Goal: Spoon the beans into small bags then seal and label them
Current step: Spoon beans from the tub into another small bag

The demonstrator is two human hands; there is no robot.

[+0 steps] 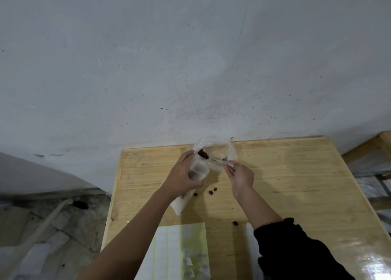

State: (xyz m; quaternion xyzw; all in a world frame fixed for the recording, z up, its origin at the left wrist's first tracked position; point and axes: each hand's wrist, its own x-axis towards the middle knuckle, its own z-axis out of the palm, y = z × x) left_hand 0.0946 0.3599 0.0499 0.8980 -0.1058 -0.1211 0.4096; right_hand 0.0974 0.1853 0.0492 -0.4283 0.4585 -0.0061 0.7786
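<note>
My left hand grips a small clear plastic bag and holds its mouth open above the wooden table. My right hand pinches the handle of a spoon whose bowl carries dark brown beans at the bag's mouth. Behind the spoon, a larger clear bag sits against the wall. The small bag's lower end trails down onto the table.
A few loose beans lie on the table below my hands, and another bean sits nearer me. A label sheet lies at the near edge. A wooden frame stands at the right, a grey wall behind.
</note>
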